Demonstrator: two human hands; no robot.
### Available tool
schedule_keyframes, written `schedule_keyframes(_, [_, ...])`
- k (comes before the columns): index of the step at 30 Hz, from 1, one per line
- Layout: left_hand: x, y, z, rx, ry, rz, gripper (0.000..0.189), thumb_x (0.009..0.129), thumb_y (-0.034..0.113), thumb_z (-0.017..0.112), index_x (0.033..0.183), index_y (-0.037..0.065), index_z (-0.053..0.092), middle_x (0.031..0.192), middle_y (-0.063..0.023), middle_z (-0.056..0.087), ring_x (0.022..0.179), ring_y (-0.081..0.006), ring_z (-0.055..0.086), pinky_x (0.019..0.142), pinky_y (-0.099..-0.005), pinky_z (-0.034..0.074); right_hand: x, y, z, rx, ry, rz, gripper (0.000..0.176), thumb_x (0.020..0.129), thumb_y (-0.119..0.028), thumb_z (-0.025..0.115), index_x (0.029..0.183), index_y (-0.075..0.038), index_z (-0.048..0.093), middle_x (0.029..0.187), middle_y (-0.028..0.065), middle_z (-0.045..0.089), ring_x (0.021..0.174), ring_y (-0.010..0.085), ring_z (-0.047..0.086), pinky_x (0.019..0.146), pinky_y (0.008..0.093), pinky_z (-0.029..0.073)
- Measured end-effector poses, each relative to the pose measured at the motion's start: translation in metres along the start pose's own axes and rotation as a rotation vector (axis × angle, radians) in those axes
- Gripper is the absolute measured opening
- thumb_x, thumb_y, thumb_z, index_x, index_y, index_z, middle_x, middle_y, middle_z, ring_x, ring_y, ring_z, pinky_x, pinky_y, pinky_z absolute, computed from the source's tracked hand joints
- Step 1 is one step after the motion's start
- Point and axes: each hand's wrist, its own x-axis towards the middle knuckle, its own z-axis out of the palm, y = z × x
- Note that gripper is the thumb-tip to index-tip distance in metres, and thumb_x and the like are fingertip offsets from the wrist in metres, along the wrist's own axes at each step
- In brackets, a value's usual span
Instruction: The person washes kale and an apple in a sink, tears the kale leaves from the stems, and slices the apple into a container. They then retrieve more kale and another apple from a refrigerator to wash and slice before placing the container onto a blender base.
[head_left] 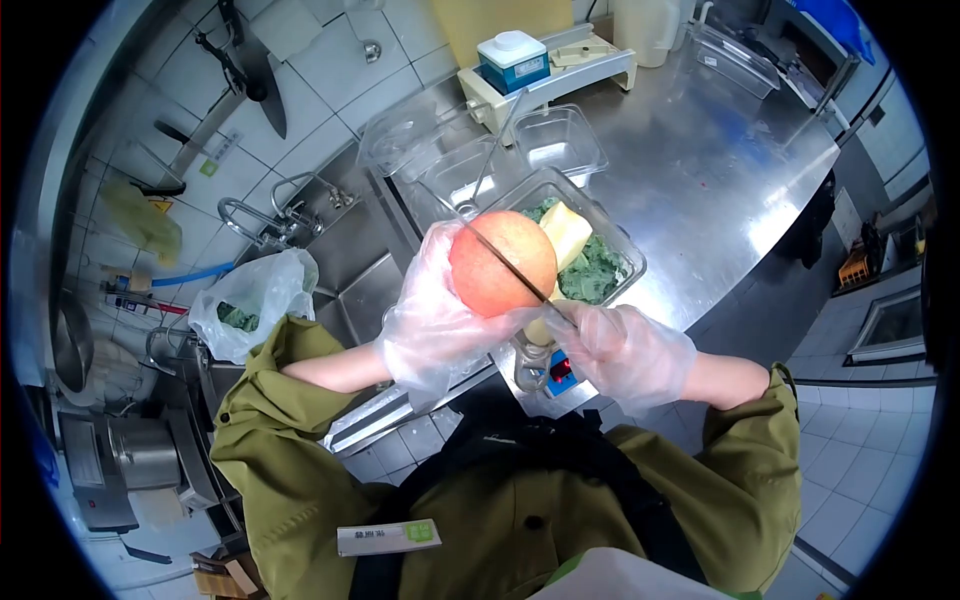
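My left hand, in a clear plastic glove, is closed around a large orange-pink grapefruit, cupping it from the left and below. A thin knife lies slantwise across the fruit, its blade running up to the left. My gloved right hand is wrapped round the knife at its lower right end; the handle is hidden. Just behind the fruit is a clear container with green kale in it. Pale yellow fruit pieces sit on top of the kale, partly covered by the grapefruit.
Clear tubs stand farther back on the steel counter, near a white-and-blue box. To the left are a sink and a plastic bag with greens. A small blue device with red digits is below my hands.
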Motion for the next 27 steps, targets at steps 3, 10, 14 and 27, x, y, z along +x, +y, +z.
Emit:
schedule_keyframes(3, [0.002, -0.001, 0.003, -0.027, -0.008, 0.013, 0.075, 0.059, 0.017, 0.085, 0.115, 0.0, 0.038, 0.107, -0.0085, 0.052, 0.098, -0.0153, 0.053, 0.086, -0.0304, 0.043, 0.0, 0.003, -0.003, -0.109, 0.011, -0.12, 0.032, 0.078, -0.006, 0.056, 0.108, 0.005, 0.053, 0.081, 0.0141, 0.053, 0.051, 0.0217, 0.056, 0.043, 0.0303, 0.048])
schedule_keyframes(10, [0.005, -0.005, -0.003, 0.041, -0.064, 0.011, 0.071, 0.058, 0.018, 0.084, 0.114, 0.001, 0.043, 0.107, -0.0077, 0.052, 0.1, -0.015, 0.053, 0.086, -0.0296, 0.043, 0.0, 0.015, -0.003, -0.138, -0.015, -0.196, 0.038, 0.076, -0.003, 0.055, 0.113, 0.005, 0.053, 0.082, 0.0135, 0.053, 0.05, 0.0201, 0.053, 0.042, 0.0286, 0.045])
schedule_keyframes(14, [0.015, -0.014, -0.01, -0.169, -0.261, -0.061, 0.066, 0.06, 0.017, 0.08, 0.114, 0.002, 0.045, 0.107, -0.0088, 0.052, 0.101, -0.0165, 0.053, 0.088, -0.0305, 0.043, 0.001, 0.025, -0.02, -0.358, -0.044, -0.279, 0.05, 0.068, 0.002, 0.058, 0.118, 0.008, 0.048, 0.08, 0.014, 0.054, 0.051, 0.0214, 0.052, 0.041, 0.0308, 0.042])
schedule_keyframes(27, [0.03, 0.038, -0.033, 0.044, -0.523, -0.248, 0.054, 0.062, 0.004, 0.077, 0.112, 0.003, 0.057, 0.11, -0.0081, 0.062, 0.104, -0.015, 0.057, 0.095, -0.0302, 0.043, 0.028, 0.021, -0.092, 0.218, 0.059, 0.489, 0.029, 0.095, -0.026, 0.045, 0.082, -0.003, 0.057, 0.053, 0.0029, 0.049, 0.045, 0.0107, 0.044, 0.045, 0.0273, 0.038])
